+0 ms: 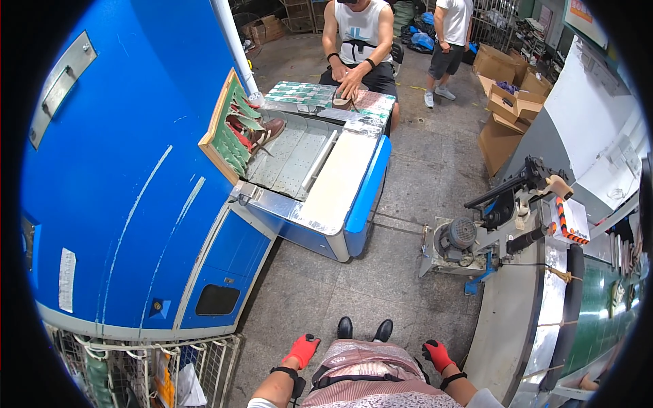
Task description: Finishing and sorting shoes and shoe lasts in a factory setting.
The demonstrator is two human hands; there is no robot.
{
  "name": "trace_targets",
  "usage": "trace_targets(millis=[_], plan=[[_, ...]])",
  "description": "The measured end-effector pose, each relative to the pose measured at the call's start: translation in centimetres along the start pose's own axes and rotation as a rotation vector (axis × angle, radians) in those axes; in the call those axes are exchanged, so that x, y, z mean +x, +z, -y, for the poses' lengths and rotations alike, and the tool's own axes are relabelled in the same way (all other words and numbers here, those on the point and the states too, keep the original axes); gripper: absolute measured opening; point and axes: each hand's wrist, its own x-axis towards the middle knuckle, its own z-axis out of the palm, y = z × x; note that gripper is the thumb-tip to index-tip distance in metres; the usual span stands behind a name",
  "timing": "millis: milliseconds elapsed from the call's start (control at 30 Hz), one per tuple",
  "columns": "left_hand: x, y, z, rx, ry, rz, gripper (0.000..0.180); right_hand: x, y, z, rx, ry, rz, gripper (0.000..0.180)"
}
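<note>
My left hand (303, 350), in a red glove with dark fingertips, hangs left of my waist. Its fingers are loosely bent with the tips apart, and I see nothing in them. On the other side hangs my right hand (437, 353), gloved alike, fingers partly spread and holding nothing visible. Between them is my pink patterned apron (371, 360). Ahead stands a blue machine with a conveyor bed (289, 160). A brown shoe (268, 132) lies at its opening, by torn green strips (233, 139). Both hands are apart from the machine.
Across the conveyor, a seated person (359, 41) handles a shoe (342, 98). Another person (450, 41) stands farther back. Cardboard boxes (513, 102) are piled at the right. A motor-driven machine (459, 234) juts from the right-hand bench. A wire cage (211, 370) stands at lower left.
</note>
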Motion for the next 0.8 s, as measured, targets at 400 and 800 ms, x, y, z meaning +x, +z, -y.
trace_targets(millis=[400, 800], plan=[[1.4, 1.9, 4.6, 0.081, 0.025, -0.059, 0.052, -0.1, -0.1, -2.3, -0.015, 0.08, -0.028, 0.025], [0.7, 0.8, 2.5, -0.052, -0.052, 0.057, 0.064, -0.8, 0.9, -0.7, 0.079, 0.013, -0.024, 0.021]])
